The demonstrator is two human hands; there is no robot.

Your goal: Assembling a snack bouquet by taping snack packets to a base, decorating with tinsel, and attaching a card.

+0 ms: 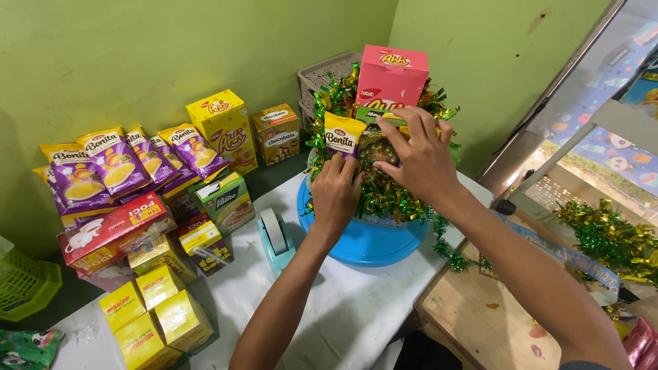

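Green and gold tinsel (384, 195) fills a round blue basin (363, 240) at the far end of the white-covered bench (343, 315), and both hands work at its front. The left hand (336, 192) presses into the tinsel just below a small yellow snack packet (343, 135), its grip curled shut with the fingertips touching the packet's lower edge. The right hand (421, 157) lies over a dark packet (377, 152) beside it, fingers spread and closed lightly on that packet (whether it truly clamps it I cannot tell). A pink box (392, 77) stands upright at the top of the arrangement, behind both hands. A teal tape dispenser (276, 236) sits just left of the basin. Purple snack bags (116, 164) and yellow cartons (157, 315) are stacked further left.
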